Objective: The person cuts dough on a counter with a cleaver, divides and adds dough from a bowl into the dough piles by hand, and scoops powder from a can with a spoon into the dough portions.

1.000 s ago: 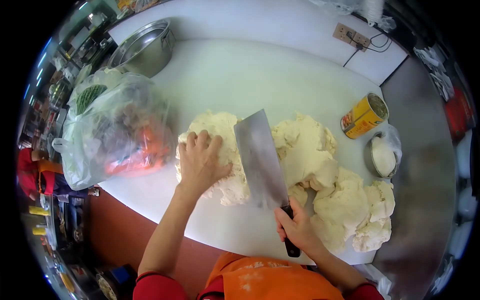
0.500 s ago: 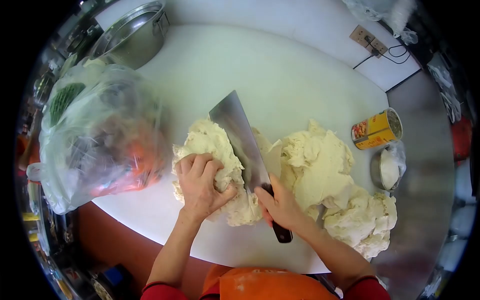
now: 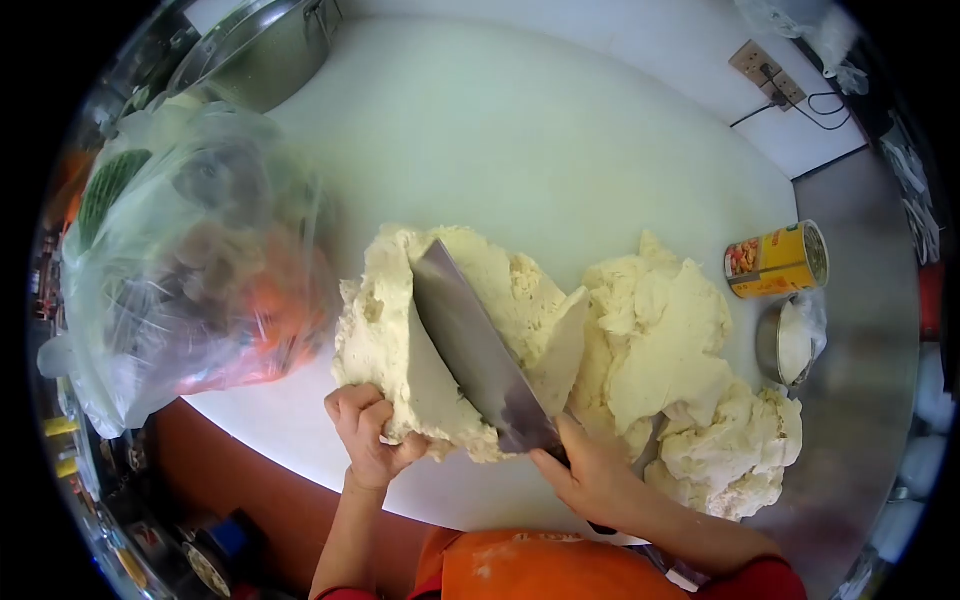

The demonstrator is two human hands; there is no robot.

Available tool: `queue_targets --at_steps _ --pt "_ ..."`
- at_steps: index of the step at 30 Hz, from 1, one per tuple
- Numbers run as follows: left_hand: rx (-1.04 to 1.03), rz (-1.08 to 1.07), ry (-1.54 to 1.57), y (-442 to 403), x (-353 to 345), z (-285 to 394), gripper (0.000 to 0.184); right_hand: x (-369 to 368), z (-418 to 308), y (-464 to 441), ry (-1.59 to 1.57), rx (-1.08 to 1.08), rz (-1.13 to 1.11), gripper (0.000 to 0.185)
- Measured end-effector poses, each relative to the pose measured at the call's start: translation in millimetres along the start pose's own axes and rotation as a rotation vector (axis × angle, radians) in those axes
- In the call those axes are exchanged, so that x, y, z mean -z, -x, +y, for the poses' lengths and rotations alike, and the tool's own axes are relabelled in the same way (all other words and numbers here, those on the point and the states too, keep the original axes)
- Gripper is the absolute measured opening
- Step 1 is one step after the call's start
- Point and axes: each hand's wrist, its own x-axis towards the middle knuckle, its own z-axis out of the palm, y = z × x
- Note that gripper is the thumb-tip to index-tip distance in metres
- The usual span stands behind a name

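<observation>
My right hand [image 3: 598, 480] is wrapped round the dark handle of a cleaver [image 3: 478, 355]. Its broad blade lies in a cut through a large lump of pale dough [image 3: 385, 320], with cut faces on both sides. At the lower left edge of that lump, the curled fingers of my left hand [image 3: 370, 438] grip the dough. Touching its right side is a second mass of dough [image 3: 660, 335], and a rougher lump [image 3: 730, 450] sits in front of that one. All the dough rests on a white work surface [image 3: 450, 130].
A plastic bag of vegetables [image 3: 200, 270] stands at the left, with a metal pot [image 3: 265, 65] behind it. On the right are a yellow can [image 3: 780, 260] and a small metal bowl of white powder [image 3: 790, 345]. A socket strip [image 3: 768, 75] is on the back wall.
The cleaver has come down and toward me, deeper into the dough, which has opened along the cut. My left hand has shifted from the dough's top to its lower left edge.
</observation>
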Motion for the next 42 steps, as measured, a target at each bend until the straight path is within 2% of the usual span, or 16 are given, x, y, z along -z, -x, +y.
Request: queue_targets --at_steps 3,6,9,14,16,22,25,28,31,34,35,38,42 --pt "0.051 0.022 0.032 1 -6 -8 0.035 -24 -3 -25 -0.124 0.077 0.044 0.025" --pt "0.076 0.022 0.078 9 -4 -17 0.035 -55 7 -39 -0.117 0.224 0.181 0.023" --pt "0.136 -0.036 0.081 23 5 -16 0.035 -54 16 -32 -0.091 0.249 0.186 0.027" --pt "0.176 -0.07 0.069 44 11 -17 0.037 -9 10 39 -0.353 -0.15 -0.153 0.029" --pt "0.192 -0.068 0.094 48 11 -21 0.038 -6 25 70 -0.343 -0.161 -0.069 0.03" --pt "0.176 -0.092 0.168 56 9 -43 0.061 12 54 130 -0.498 -0.19 0.297 0.019" --pt "0.191 -0.123 0.231 58 9 -55 0.07 19 56 153 -0.67 -0.102 0.532 0.011" --pt "0.191 -0.14 0.238 55 12 -54 0.059 26 65 175 -0.813 -0.062 0.759 0.012" --pt "0.261 -0.241 0.149 46 28 -35 0.048 33 82 191 -0.919 -0.069 0.849 0.011" --pt "0.582 -0.204 0.432 37 50 10 0.049 35 101 204 -0.958 -0.115 0.83 0.012" --pt "0.538 -0.07 0.348 43 50 20 0.056 33 105 206 -0.97 -0.128 0.812 0.012" --pt "0.27 0.0 0.136 4 58 85 0.063 31 116 203 -1.001 -0.109 0.755 0.013" --pt "-0.033 -0.431 0.258 -80 11 207 0.075 35 125 182 -0.934 -0.056 0.693 0.014"
